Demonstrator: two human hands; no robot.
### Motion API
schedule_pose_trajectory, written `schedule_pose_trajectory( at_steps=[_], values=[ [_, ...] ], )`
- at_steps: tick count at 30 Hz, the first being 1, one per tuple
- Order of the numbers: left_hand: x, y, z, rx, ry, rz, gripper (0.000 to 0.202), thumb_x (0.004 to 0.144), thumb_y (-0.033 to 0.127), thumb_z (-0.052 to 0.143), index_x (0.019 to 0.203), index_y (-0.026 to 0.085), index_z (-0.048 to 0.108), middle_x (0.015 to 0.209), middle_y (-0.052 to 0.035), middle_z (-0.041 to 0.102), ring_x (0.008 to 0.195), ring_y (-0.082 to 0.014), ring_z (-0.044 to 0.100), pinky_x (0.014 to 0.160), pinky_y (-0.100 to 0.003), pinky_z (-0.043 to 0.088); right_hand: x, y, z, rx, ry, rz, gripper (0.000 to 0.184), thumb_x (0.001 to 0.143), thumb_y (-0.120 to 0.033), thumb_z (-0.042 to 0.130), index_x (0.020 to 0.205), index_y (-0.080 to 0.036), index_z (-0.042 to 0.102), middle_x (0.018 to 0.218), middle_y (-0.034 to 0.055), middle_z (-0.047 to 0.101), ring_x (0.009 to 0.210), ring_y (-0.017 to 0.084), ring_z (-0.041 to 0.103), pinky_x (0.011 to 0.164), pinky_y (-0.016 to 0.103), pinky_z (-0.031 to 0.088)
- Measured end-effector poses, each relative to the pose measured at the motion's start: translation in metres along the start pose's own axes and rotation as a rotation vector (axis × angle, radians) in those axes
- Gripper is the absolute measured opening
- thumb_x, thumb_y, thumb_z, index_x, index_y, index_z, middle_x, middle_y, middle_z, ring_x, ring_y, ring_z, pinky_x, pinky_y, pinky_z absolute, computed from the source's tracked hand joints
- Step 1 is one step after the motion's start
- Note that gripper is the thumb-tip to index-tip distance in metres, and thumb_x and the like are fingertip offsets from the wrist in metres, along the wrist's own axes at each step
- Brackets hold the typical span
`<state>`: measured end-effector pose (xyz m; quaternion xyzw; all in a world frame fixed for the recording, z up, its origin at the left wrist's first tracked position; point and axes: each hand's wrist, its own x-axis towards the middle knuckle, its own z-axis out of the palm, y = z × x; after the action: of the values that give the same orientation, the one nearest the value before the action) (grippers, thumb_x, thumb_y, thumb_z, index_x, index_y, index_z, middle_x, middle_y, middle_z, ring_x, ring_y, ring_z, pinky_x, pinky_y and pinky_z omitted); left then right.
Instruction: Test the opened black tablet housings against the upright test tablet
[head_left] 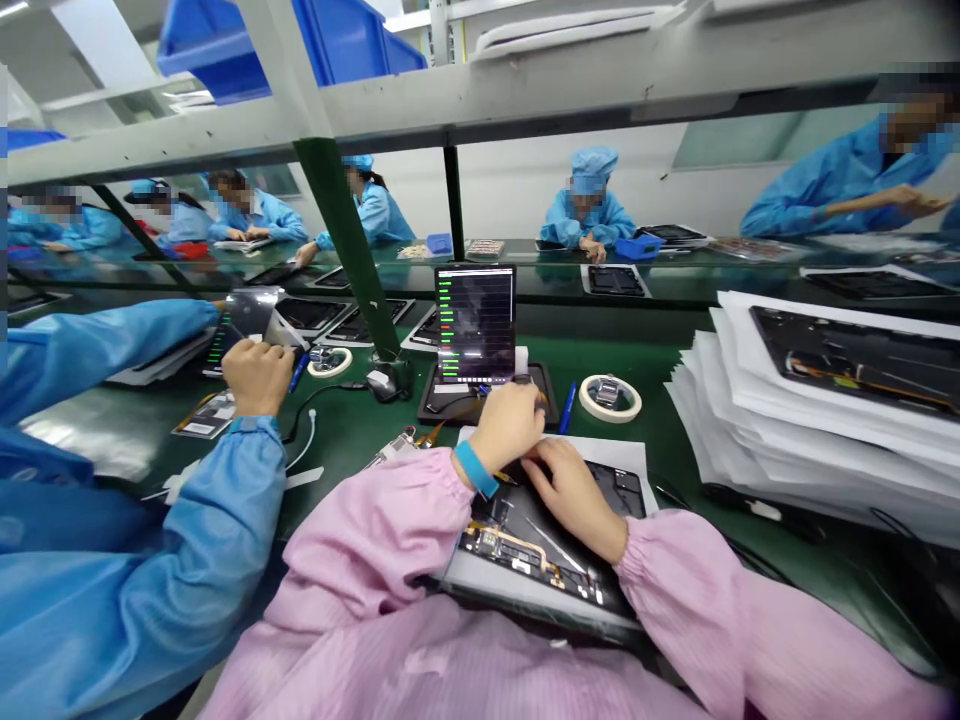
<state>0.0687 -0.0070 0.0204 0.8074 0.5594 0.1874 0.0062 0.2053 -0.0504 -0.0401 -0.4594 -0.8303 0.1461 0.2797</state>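
An opened tablet body (540,545) with dark boards and orange flex cables lies on a white sheet in front of me. My left hand (508,425) is curled over its far edge with the fingers closed; what they pinch is hidden. My right hand (574,495) rests on the tablet's upper part, fingers bent and pressed down on it. Both arms wear pink sleeves, and a blue band sits on the left wrist. Just behind the hands a lit test screen (475,322) stands upright on a dark base.
A tall stack of white trays (787,410) holding tablet bodies fills the right. A tape roll (610,397) and a blue pen (568,407) lie by the screen. A co-worker in blue (112,520) sits close at my left, one hand (257,375) at another device. A green post (352,255) rises ahead.
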Motion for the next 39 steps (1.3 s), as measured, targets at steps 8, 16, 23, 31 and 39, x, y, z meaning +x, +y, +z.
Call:
schedule_pose_trajectory(
  at_steps=[8, 16, 23, 31, 39],
  values=[
    [-0.025, 0.026, -0.001, 0.064, -0.235, 0.020, 0.025, 0.091, 0.026, 0.044, 0.092, 0.014, 0.065, 0.092, -0.0133, 0.070, 0.086, -0.0280, 0.067, 0.074, -0.039, 0.048, -0.004, -0.001, 0.000, -0.226, -0.103, 0.114, 0.030, 0.091, -0.028, 0.052, 0.114, -0.010, 0.057, 0.117, 0.0169, 0.057, 0.109, 0.030, 0.049, 0.090, 0.044, 0.040],
    [-0.019, 0.029, 0.023, -0.125, -0.158, -0.045, 0.024, 0.093, 0.031, 0.043, 0.090, 0.018, 0.063, 0.088, -0.0085, 0.070, 0.080, -0.0221, 0.065, 0.068, -0.030, 0.044, -0.001, 0.002, -0.090, -0.251, -0.215, -0.016, 0.021, 0.084, -0.017, 0.059, 0.105, -0.016, 0.064, 0.112, 0.0119, 0.062, 0.105, 0.025, 0.056, 0.089, 0.037, 0.042],
    [-0.022, 0.025, 0.052, -0.062, -0.209, 0.210, 0.025, 0.088, 0.038, 0.055, 0.079, 0.016, 0.061, 0.087, -0.0108, 0.066, 0.086, -0.0249, 0.059, 0.073, -0.033, 0.042, -0.058, 0.050, -0.135, -0.424, -0.299, 0.302, 0.010, 0.080, -0.011, 0.061, 0.085, -0.020, 0.063, 0.081, 0.0044, 0.067, 0.072, 0.019, 0.061, 0.063, 0.030, 0.041],
    [-0.017, 0.020, 0.056, -0.124, -0.245, 0.204, 0.038, 0.093, 0.045, 0.044, 0.078, 0.016, 0.063, 0.081, -0.0096, 0.066, 0.079, -0.0226, 0.059, 0.073, -0.032, 0.039, -0.114, 0.058, -0.100, -0.101, 0.065, 0.338, 0.021, 0.091, -0.028, 0.048, 0.096, -0.018, 0.066, 0.088, 0.0073, 0.066, 0.084, 0.021, 0.061, 0.078, 0.036, 0.047],
    [-0.018, 0.014, 0.062, -0.306, -0.259, 0.130, 0.049, 0.081, 0.064, 0.053, 0.064, 0.018, 0.057, 0.072, -0.0045, 0.062, 0.068, -0.0179, 0.053, 0.058, -0.028, 0.031, -0.131, 0.043, -0.106, 0.154, -0.077, 0.370, 0.018, 0.088, -0.032, 0.058, 0.095, -0.023, 0.072, 0.094, 0.0039, 0.070, 0.090, 0.020, 0.062, 0.083, 0.035, 0.045]
  ],
)
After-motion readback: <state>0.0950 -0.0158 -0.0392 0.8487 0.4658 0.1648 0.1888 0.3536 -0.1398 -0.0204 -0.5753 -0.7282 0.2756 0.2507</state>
